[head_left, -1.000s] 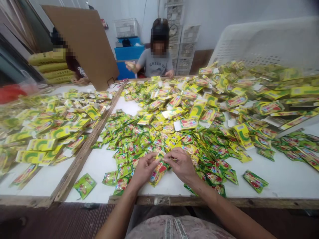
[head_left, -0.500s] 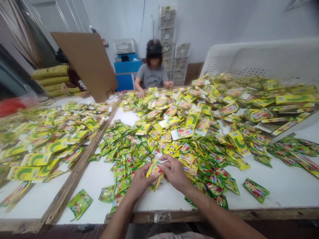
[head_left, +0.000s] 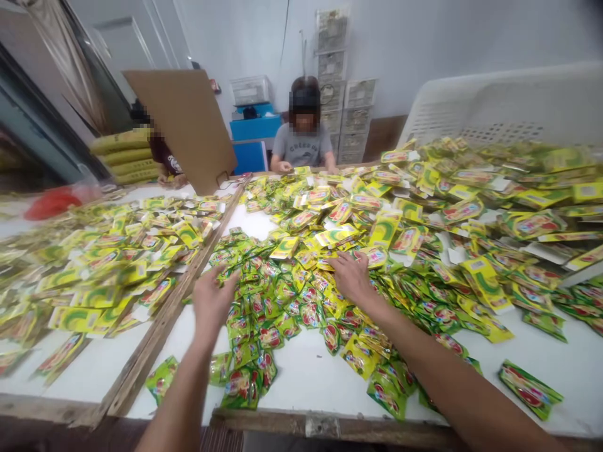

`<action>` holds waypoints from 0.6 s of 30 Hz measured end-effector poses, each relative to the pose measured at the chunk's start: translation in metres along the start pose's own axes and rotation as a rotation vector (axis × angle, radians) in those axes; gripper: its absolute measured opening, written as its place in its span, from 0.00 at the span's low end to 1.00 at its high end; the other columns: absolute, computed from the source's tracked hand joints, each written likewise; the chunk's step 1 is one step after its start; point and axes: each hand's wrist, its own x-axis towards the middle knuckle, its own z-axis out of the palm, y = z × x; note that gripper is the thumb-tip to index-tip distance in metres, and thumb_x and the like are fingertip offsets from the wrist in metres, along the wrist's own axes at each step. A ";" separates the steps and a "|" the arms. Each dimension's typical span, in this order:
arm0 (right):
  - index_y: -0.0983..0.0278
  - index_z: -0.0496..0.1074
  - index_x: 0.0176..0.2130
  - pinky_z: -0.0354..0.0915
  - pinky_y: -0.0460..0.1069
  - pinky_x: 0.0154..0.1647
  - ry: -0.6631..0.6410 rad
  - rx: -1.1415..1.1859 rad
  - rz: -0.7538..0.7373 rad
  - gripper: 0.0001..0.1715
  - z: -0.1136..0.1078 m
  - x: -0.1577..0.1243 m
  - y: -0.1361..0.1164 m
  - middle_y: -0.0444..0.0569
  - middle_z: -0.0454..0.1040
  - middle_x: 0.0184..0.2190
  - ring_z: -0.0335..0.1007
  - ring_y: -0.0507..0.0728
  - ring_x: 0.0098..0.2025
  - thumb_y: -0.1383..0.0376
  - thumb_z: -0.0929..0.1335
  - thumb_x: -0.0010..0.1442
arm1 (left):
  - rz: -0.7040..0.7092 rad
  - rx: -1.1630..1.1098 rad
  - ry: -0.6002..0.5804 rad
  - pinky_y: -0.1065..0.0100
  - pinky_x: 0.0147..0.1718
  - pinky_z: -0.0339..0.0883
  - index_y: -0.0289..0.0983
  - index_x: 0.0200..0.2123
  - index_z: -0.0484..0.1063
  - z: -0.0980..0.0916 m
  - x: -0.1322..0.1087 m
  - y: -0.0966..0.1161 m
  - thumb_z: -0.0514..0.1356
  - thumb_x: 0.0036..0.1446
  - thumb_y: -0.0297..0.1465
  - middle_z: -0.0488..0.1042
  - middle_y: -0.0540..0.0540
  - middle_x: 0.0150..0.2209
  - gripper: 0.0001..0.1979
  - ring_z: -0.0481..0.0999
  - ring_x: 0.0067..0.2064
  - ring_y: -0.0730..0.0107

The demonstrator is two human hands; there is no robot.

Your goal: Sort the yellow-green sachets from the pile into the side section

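My left hand [head_left: 214,294] hovers at the left edge of the pile of green sachets [head_left: 254,263], fingers apart and holding nothing. Further right, my right hand [head_left: 351,273] reaches over the middle of the pile, beside yellow-green boxes; its fingertips are at a flat box [head_left: 374,257], and whether they grip it is unclear. Green sachets with red pictures lie below and between the hands, with a yellow sachet [head_left: 360,356] near the front.
A wooden strip [head_left: 155,333] divides the table; more boxes [head_left: 80,317] lie left of it. A large white basket [head_left: 494,100] spills boxes at the right. A person in grey [head_left: 301,147] sits opposite. A cardboard sheet [head_left: 181,119] stands at the back left, partly hiding another person.
My hands have parted, the left to the left and the right up and to the right. The yellow packet they held together is no longer in them. The view has shifted slightly.
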 end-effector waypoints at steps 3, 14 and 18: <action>0.61 0.72 0.38 0.50 0.59 0.51 0.152 0.100 -0.061 0.14 0.002 -0.016 -0.003 0.49 0.77 0.36 0.65 0.60 0.50 0.73 0.60 0.59 | 0.120 0.234 -0.273 0.59 0.38 0.65 0.35 0.30 0.73 0.045 -0.028 0.025 0.56 0.52 0.45 0.74 0.41 0.33 0.18 0.71 0.38 0.56; 0.62 0.60 0.57 0.54 0.56 0.51 0.045 0.253 -0.105 0.24 0.010 -0.026 -0.014 0.54 0.63 0.57 0.57 0.60 0.58 0.67 0.60 0.61 | -0.074 -0.288 -0.409 0.68 0.31 0.62 0.36 0.36 0.67 0.092 -0.052 0.030 0.61 0.47 0.38 0.72 0.48 0.30 0.15 0.70 0.32 0.66; 0.60 0.70 0.47 0.53 0.54 0.45 -0.048 0.263 -0.065 0.18 0.007 -0.023 -0.020 0.52 0.74 0.46 0.66 0.58 0.48 0.70 0.59 0.61 | -0.271 -0.760 -0.541 0.70 0.33 0.64 0.35 0.36 0.68 0.094 -0.060 0.036 0.65 0.43 0.37 0.74 0.47 0.35 0.17 0.73 0.35 0.67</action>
